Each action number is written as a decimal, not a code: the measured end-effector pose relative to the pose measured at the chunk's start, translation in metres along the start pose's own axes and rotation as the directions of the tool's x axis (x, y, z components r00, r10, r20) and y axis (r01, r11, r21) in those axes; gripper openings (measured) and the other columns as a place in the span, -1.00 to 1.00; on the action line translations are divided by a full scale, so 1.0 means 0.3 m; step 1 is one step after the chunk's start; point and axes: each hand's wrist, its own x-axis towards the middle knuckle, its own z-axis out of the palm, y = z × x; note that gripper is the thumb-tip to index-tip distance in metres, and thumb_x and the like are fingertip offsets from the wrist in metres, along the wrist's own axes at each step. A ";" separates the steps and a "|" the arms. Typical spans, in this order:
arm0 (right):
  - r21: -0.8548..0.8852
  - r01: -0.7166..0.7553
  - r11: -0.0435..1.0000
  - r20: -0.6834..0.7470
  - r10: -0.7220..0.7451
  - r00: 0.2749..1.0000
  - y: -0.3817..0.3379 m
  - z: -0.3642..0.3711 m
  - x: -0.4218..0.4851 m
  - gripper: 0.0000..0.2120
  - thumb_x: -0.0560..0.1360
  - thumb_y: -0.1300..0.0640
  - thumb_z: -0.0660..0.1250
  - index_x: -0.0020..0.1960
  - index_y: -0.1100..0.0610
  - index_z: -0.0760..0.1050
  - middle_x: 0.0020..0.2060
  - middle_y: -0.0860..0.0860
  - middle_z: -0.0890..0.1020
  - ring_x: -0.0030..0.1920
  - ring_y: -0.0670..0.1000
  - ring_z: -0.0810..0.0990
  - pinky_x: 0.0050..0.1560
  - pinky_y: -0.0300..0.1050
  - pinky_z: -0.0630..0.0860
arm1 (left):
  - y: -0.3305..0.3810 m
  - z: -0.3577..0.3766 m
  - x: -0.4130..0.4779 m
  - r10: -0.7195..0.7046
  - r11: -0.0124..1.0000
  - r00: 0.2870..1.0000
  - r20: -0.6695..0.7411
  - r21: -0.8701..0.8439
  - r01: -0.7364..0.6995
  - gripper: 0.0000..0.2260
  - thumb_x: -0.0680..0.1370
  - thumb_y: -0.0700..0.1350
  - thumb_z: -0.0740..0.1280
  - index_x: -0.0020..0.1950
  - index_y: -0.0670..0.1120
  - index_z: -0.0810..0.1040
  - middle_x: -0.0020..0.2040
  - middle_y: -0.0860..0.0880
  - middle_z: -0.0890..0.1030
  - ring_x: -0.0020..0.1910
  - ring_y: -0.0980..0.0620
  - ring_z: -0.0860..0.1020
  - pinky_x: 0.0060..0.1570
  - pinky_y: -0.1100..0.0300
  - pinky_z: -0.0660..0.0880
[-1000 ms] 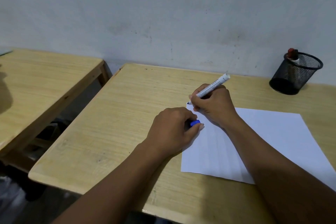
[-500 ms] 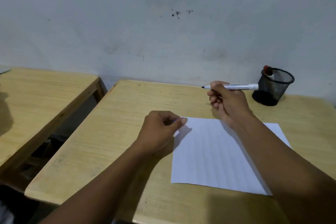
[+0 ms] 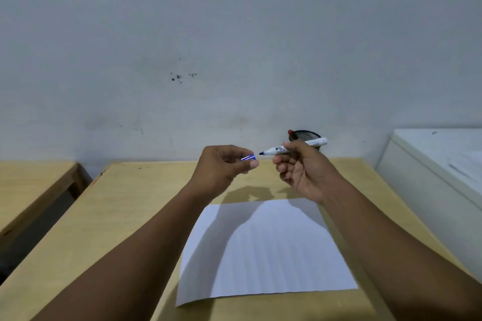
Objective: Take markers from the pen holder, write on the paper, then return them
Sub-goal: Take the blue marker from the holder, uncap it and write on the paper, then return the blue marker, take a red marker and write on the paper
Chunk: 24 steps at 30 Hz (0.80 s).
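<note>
Marker (image 3: 292, 148) was held level in the air above the far end of the desk, tip pointing left, the right hand (image 3: 300, 172) closed round its barrel. Blue cap (image 3: 248, 157) was pinched in the left hand (image 3: 224, 167), thumb and fingers closed on it, its open end just short of the tip and not yet on. A second before, the tip was down at the corner of the paper (image 3: 266, 250); half a second before, it had lifted clear. Both hands had since risen and met above the sheet. Judged: writing done, capping in hand, return to the pen holder (image 3: 307, 135) still due.

Count: one marker in hand, one cap, one sheet, one holder partly hidden behind the right hand, one red-topped marker (image 3: 290, 133) standing in it. Two desks, the near desk (image 3: 125, 216) and a second (image 3: 31, 185) to the left. No writing could be made out on the sheet.
</note>
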 end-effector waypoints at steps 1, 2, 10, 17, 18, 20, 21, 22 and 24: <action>-0.013 0.005 1.000 0.002 -0.005 1.000 -0.007 -0.009 -0.001 -0.77 0.60 0.16 0.29 -0.21 0.20 0.55 -0.45 0.09 0.65 -0.56 -0.05 0.54 -0.54 -0.28 0.36 | 0.007 0.014 0.007 0.007 1.000 1.000 0.009 0.000 -0.007 -0.89 0.44 -0.24 0.58 -0.06 -0.15 0.75 -0.25 -0.17 0.67 -0.32 0.06 0.58 -0.29 0.25 0.40; -0.028 0.010 1.000 0.005 -0.010 1.000 -0.011 -0.015 -0.006 -0.77 0.60 0.16 0.29 -0.20 0.20 0.55 -0.45 0.09 0.65 -0.56 -0.05 0.54 -0.53 -0.28 0.36 | 0.011 0.027 0.014 0.014 1.000 1.000 0.016 0.003 -0.014 -0.89 0.44 -0.24 0.58 -0.07 -0.14 0.75 -0.25 -0.16 0.67 -0.34 0.07 0.58 -0.31 0.27 0.40; -0.056 0.071 0.996 0.041 -0.069 0.997 -0.011 -0.045 -0.018 -0.62 0.63 0.17 0.33 -0.35 0.15 0.64 -0.45 0.07 0.67 -0.55 -0.08 0.52 -0.54 -0.29 0.35 | 0.030 0.099 0.064 0.041 0.997 0.998 0.045 0.064 -0.044 -0.88 0.43 -0.20 0.60 -0.07 -0.19 0.76 -0.33 -0.08 0.68 -0.39 0.10 0.58 -0.36 0.36 0.44; -0.295 -0.039 0.955 -0.020 0.035 0.999 -0.080 -0.099 0.038 -0.72 0.59 -0.09 0.40 -0.04 0.14 0.51 -0.43 0.06 0.62 -0.56 -0.07 0.45 -0.54 -0.24 0.26 | 0.063 0.152 0.118 0.103 0.965 0.994 0.021 0.239 -0.105 -0.85 0.47 -0.09 0.57 -0.11 -0.18 0.74 -0.35 -0.13 0.67 -0.43 0.06 0.58 -0.42 0.30 0.41; -0.434 -0.077 0.898 -0.055 0.059 0.997 -0.113 -0.113 0.040 -0.62 0.55 -0.19 0.40 -0.02 0.15 0.51 -0.40 0.08 0.64 -0.54 -0.05 0.45 -0.53 -0.24 0.27 | 0.074 0.158 0.137 0.132 0.946 0.991 0.009 0.299 -0.128 -0.84 0.48 -0.08 0.57 -0.09 -0.16 0.74 -0.30 -0.17 0.70 -0.41 0.00 0.60 -0.40 0.27 0.43; -0.677 -0.101 0.729 -0.136 0.011 0.991 -0.184 -0.154 0.051 -0.53 0.51 -0.26 0.41 -0.05 0.18 0.53 -0.34 0.14 0.70 -0.50 -0.01 0.49 -0.50 -0.22 0.30 | 0.102 0.170 0.186 0.197 0.897 0.980 -0.019 0.408 -0.172 -0.84 0.49 -0.05 0.55 -0.07 -0.13 0.75 -0.25 -0.20 0.72 -0.35 -0.09 0.62 -0.33 0.20 0.47; -0.782 -0.087 0.617 -0.163 -0.067 0.984 -0.216 -0.180 0.061 -0.55 0.52 -0.21 0.41 -0.08 0.21 0.57 -0.29 0.18 0.74 -0.46 0.02 0.54 -0.48 -0.21 0.34 | 0.117 0.175 0.210 0.222 0.878 0.975 -0.026 0.441 -0.188 -0.84 0.49 -0.04 0.55 -0.06 -0.13 0.75 -0.26 -0.18 0.72 -0.36 -0.06 0.59 -0.32 0.21 0.47; -0.874 -0.065 0.481 -0.161 -0.160 0.974 -0.244 -0.208 0.073 -0.60 0.53 -0.12 0.40 -0.10 0.25 0.61 -0.23 0.21 0.77 -0.41 0.06 0.59 -0.45 -0.20 0.39 | 0.131 0.183 0.235 0.239 0.863 0.971 -0.029 0.465 -0.199 -0.84 0.49 -0.04 0.55 -0.06 -0.13 0.75 -0.28 -0.14 0.71 -0.38 0.01 0.56 -0.33 0.23 0.46; -0.978 -0.021 0.210 -0.082 -0.282 0.956 -0.284 -0.259 0.099 -0.70 0.50 0.04 0.37 -0.05 0.30 0.65 -0.10 0.24 0.77 -0.31 0.08 0.62 -0.35 -0.12 0.51 | 0.147 0.201 0.283 0.261 0.836 0.965 -0.021 0.505 -0.215 -0.86 0.49 -0.04 0.54 -0.06 -0.11 0.75 -0.33 -0.02 0.65 -0.38 0.10 0.51 -0.34 0.28 0.39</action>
